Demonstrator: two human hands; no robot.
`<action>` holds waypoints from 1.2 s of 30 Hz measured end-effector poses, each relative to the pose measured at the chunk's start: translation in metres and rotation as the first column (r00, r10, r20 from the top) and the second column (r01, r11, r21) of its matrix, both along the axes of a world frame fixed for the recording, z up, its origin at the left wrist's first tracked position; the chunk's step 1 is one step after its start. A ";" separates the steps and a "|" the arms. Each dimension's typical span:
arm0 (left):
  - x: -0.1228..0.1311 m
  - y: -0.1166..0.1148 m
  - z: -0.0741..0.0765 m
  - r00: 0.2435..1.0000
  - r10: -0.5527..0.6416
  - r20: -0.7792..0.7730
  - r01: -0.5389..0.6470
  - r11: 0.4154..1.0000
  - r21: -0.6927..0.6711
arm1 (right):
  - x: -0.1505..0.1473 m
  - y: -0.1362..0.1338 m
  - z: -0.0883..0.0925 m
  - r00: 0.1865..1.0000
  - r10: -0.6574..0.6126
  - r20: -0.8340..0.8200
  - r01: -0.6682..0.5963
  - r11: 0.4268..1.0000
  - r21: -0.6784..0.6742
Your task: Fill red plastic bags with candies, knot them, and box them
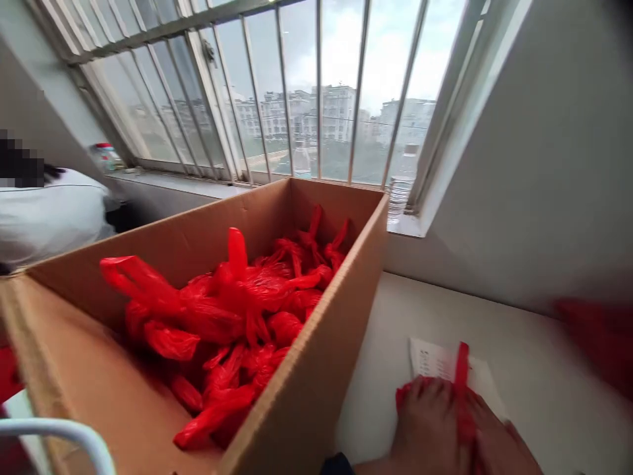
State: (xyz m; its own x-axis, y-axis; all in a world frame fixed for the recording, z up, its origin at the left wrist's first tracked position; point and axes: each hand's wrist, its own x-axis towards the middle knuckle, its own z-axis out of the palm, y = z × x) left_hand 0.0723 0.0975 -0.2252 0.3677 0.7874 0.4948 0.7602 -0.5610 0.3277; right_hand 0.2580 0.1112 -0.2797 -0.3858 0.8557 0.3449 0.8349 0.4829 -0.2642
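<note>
My left hand (426, 419) and my right hand (504, 435) are close together at the lower right, above a white table. Both have their fingers curled on a red plastic bag (463, 382). A narrow strip of the bag sticks up between them, and more red shows beside my left fingers. What the bag holds is hidden. Behind my hands a sheet of printed paper (429, 356) lies on the table. To their left stands a large open cardboard box (316, 369), with several knotted red plastic bags (257, 290) piled inside.
A barred window (301, 79) is behind the box. On its sill stands a clear plastic bottle (403, 181). A person in white (49, 211) is at the far left. Blurred red material (598, 336) lies at the right edge, and a pale curved tube (64, 429) at the lower left.
</note>
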 end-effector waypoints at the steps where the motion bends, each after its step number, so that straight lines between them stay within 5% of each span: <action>1: -0.005 -0.003 0.009 0.999 0.015 0.030 -0.014 0.999 -0.029 | -0.005 -0.003 0.009 1.000 0.015 0.012 -0.015 1.000 -0.012; 10: -0.018 0.008 0.055 0.997 -0.062 0.043 0.069 0.981 -0.181 | -0.049 -0.011 0.102 0.986 -0.111 -0.121 0.098 0.989 -0.111; 19: -0.037 -0.002 0.089 0.987 0.028 0.155 -0.001 0.986 -0.169 | -0.007 -0.016 0.148 0.930 -0.160 -0.331 0.151 0.987 -0.053; 23: -0.060 -0.011 0.097 0.990 0.061 0.126 -0.040 0.987 -0.157 | 0.013 -0.023 0.155 0.946 -0.072 -0.315 0.044 0.994 -0.095; 28: -0.054 -0.014 0.104 0.979 -0.141 -0.148 0.103 0.966 -0.239 | 0.004 -0.035 0.144 0.980 0.046 -0.192 -0.101 0.952 -0.288; 34: -0.024 -0.011 0.116 0.988 -0.143 -0.060 0.115 0.936 -0.333 | -0.012 -0.027 0.137 0.938 0.050 -0.343 -0.139 0.961 -0.240; 36: -0.020 -0.015 0.122 0.989 -0.127 0.076 0.147 0.904 -0.401 | -0.011 -0.025 0.140 0.914 0.047 -0.403 -0.151 0.961 -0.232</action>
